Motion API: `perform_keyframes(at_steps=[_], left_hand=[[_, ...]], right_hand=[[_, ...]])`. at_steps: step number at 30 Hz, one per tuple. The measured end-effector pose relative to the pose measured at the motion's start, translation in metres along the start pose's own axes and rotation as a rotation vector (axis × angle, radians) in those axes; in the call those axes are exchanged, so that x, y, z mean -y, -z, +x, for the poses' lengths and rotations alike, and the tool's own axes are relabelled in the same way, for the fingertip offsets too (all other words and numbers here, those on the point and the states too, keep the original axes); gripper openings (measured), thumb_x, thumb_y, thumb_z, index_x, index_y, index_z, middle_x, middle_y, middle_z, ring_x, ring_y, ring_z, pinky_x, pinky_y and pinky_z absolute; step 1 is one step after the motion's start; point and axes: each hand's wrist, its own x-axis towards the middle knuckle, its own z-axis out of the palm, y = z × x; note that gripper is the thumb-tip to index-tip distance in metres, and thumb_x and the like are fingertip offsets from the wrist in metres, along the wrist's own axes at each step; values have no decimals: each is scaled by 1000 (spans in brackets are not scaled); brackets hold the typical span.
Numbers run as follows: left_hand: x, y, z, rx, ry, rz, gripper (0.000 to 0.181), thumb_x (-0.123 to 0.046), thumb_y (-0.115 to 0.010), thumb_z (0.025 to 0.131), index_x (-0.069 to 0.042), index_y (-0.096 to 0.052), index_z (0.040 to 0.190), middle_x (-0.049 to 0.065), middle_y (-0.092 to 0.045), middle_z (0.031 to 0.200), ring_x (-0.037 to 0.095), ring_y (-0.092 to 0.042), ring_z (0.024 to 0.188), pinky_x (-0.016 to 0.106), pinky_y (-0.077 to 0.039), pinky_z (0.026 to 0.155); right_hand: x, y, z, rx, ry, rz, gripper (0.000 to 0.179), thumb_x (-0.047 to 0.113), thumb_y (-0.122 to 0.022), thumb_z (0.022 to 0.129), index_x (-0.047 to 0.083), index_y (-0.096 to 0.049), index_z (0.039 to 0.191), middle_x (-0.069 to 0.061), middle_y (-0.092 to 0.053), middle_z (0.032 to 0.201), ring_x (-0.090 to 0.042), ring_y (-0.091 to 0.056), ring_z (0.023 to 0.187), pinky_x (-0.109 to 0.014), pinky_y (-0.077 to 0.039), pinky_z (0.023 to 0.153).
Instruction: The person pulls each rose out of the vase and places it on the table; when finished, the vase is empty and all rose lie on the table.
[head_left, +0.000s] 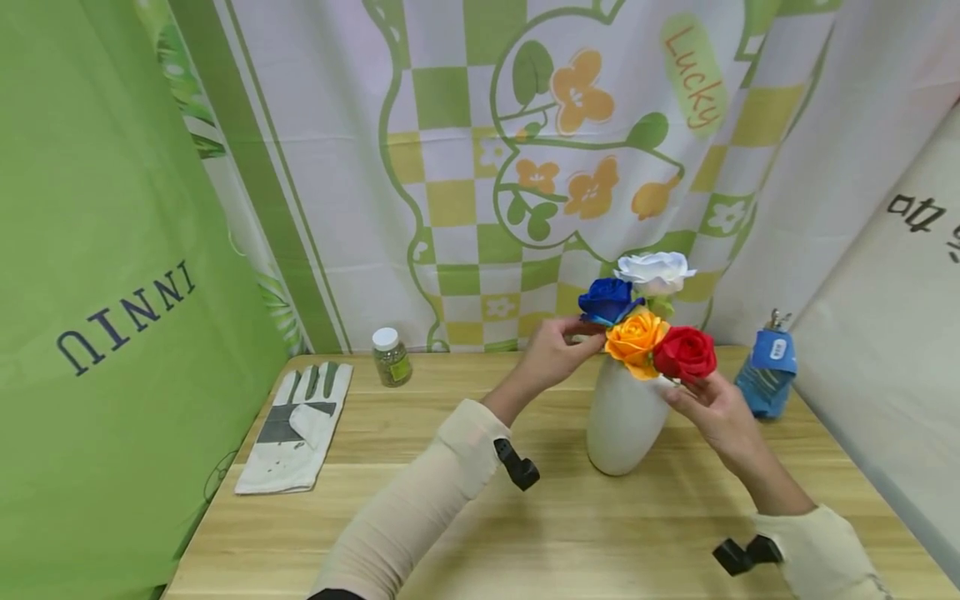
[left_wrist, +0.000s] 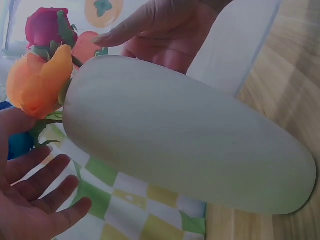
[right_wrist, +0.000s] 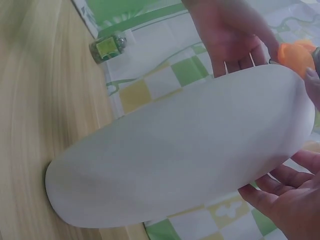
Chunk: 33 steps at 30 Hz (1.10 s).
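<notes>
A white vase stands upright on the table, holding a blue rose, an orange rose, a red rose and a white rose. My left hand is at the left of the blooms, by the blue and orange ones. In the left wrist view its fingers are spread below the flowers, and the thumb lies against the blooms. On the other side, my right hand is just under the red rose. The right wrist view shows its fingers along the vase's side near the mouth. The stems inside are hidden.
A pair of white-and-grey work gloves lies at the table's left. Near the back edge stands a small jar with a white lid. A blue packet is at the right, behind my right hand. Patterned curtain hangs behind the table.
</notes>
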Motion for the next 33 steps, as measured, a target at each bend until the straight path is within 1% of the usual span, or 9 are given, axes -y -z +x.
perform_keyframes(at_steps=[7,10,14,18,21,24,26,31,33], left_hand=[[7,-8,-1,25,-12,-5,30,-19,-66,95,0,-71,118,14,-72,123,15,-65,117,28,-55,99],[6,-12,0,33,6,-12,32,-19,-65,96,0,-70,121,14,-70,127,21,-62,125,37,-50,108],[6,-16,4,19,11,-14,34,-19,-66,95,0,-69,123,14,-69,129,18,-64,113,23,-53,89],[6,-19,5,3,13,-21,35,-16,-68,93,-1,-68,125,13,-68,131,10,-59,95,17,-49,70],[6,-21,7,-18,6,-25,32,-15,-67,94,-1,-69,122,13,-69,130,7,-60,105,20,-52,87],[6,-24,9,-39,-28,-46,29,-11,-64,95,3,-70,119,17,-69,128,17,-61,120,29,-50,105],[5,-25,9,-62,-59,-54,27,-8,-63,95,6,-70,117,19,-69,127,25,-61,124,31,-50,107],[5,-26,10,-115,-83,-58,26,-5,-63,94,9,-70,115,22,-69,124,35,-68,117,27,-58,96],[4,-26,10,-121,-74,-69,26,-6,-63,94,9,-71,115,23,-71,120,36,-70,110,26,-60,90]], right_hand=[[-1,-4,-2,0,-18,4,42,2,-59,98,22,-52,134,34,-55,119,18,-55,108,-2,-48,88],[0,-3,-2,-4,-20,-41,40,3,-58,99,12,-52,137,36,-55,118,17,-56,107,-3,-49,87],[5,-1,0,13,-27,-101,50,7,-57,100,-9,-40,144,34,-51,122,20,-52,109,-2,-48,88],[8,1,2,55,-19,-135,55,9,-56,102,-12,-34,147,30,-48,127,20,-48,112,-2,-46,90],[10,1,3,81,-18,-148,56,10,-55,102,-10,-32,149,16,-52,136,19,-47,114,-2,-46,91],[11,1,4,98,-25,-152,57,12,-54,103,-9,-29,151,-11,-49,149,20,-45,116,-1,-45,92],[12,2,2,100,-23,-157,55,13,-51,105,-9,-29,150,-16,-48,149,20,-45,115,-1,-44,91],[11,5,0,119,21,-88,50,15,-39,109,-10,-29,151,23,-47,136,14,-48,117,-3,-46,92],[11,5,1,128,33,-51,50,16,-38,109,-9,-29,151,29,-45,134,13,-48,120,-3,-46,93]])
